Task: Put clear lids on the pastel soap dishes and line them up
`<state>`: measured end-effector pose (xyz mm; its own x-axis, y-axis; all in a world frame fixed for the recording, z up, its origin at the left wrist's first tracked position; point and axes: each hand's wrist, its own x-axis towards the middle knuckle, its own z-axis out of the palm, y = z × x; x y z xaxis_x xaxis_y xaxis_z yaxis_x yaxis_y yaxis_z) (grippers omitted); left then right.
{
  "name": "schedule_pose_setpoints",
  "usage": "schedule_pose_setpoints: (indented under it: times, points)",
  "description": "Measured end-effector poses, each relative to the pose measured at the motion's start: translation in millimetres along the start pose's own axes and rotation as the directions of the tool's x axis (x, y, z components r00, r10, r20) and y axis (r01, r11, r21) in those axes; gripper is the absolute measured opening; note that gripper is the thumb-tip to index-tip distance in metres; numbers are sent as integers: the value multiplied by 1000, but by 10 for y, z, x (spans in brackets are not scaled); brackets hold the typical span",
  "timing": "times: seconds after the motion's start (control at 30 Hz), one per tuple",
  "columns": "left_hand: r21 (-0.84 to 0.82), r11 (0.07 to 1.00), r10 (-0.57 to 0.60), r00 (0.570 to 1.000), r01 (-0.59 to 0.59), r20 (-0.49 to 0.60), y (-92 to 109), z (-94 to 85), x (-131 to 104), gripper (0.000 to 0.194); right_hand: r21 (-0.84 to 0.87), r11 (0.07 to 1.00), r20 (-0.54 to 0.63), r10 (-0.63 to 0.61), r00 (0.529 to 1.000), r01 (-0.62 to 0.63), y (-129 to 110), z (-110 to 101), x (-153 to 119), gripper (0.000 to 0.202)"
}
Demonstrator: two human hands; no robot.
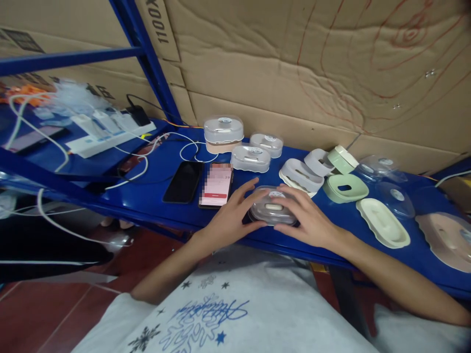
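Observation:
An oval box with a clear lid (273,206) rests near the front edge of the blue shelf, held between both hands. My left hand (235,211) curves round its left side, thumb at the front and fingers over the lid. On the right side, my right hand (307,215) grips it the same way, fingertips on the top. Close behind stands another clear-lidded box (251,158). A grey oval piece (302,175) sits on a cream base to the right, beside a green oval piece (346,188) with a slot.
Two phones (183,182) (216,185) lie left of the hands. Farther left are a white power strip (110,139) and loose cables. More lidded boxes (223,131) stand at the back. A cream tray (382,223), clear lids (395,200) and a pink piece (447,239) lie right.

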<state>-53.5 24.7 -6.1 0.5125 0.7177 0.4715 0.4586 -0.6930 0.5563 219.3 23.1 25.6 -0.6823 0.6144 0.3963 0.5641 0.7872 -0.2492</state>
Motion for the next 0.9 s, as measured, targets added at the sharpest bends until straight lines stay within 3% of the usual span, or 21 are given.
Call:
schedule_pose_setpoints:
  times: [0.17,0.5,0.63,0.77,0.9]
  points:
    - [-1,999,-32,999,32,36,-16,-20,-2,75,-84,982,133,-156,979,168,139,-15,-41,63]
    - [-21,998,-62,996,63,72,-25,-19,-3,71,-53,982,101,-174,979,180,235,21,-66,70]
    - [-41,998,-36,999,37,23,5,-35,8,70,-38,976,45,-211,976,213,316,-18,-63,74]
    - [-58,998,-13,997,9,-76,18,-33,13,70,-100,968,-49,-235,971,229,386,-194,-33,79]
    - [-85,995,-50,997,46,-55,44,-37,21,71,-222,959,-174,-217,961,177,558,-422,180,78]
